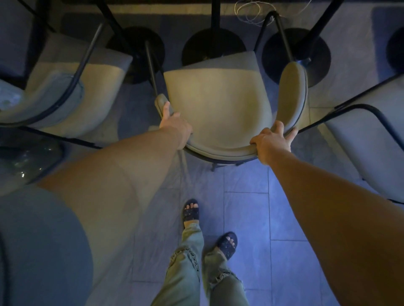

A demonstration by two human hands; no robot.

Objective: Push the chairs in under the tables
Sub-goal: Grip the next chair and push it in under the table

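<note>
Looking straight down at a beige padded chair [218, 109] with a curved wraparound backrest and thin black metal frame, sitting dead centre, front edge of the seat tucked toward a round black table base [215, 47] and its post. Left hand [175, 124] clamped on the left end of the backrest, thumb stretched along the padded rim, remaining fingers wrapped under and out of sight, so can't tell how those sit. Right hand [272, 142] gripping the right curve of the backrest, fingers curled over the top edge and pressed close together. Both bare forearms reaching forward. More of the same seating either side: left chair [72, 91] angled in beside another black base [136, 54], right chair [369, 135] near the frame edge, with a third base [295, 56] just past the middle chair's right arm. Dark table edge [153, 1] running along the very top. Loose tangle of thin wire [251, 13] on the floor up there too. Grey tiled floor [247, 214] below, feet in dark open-toe sandals [191, 210], frayed olive trousers [185, 273]. No brand, label or writing readable anywhere, way too dim and blue-lit.
</note>
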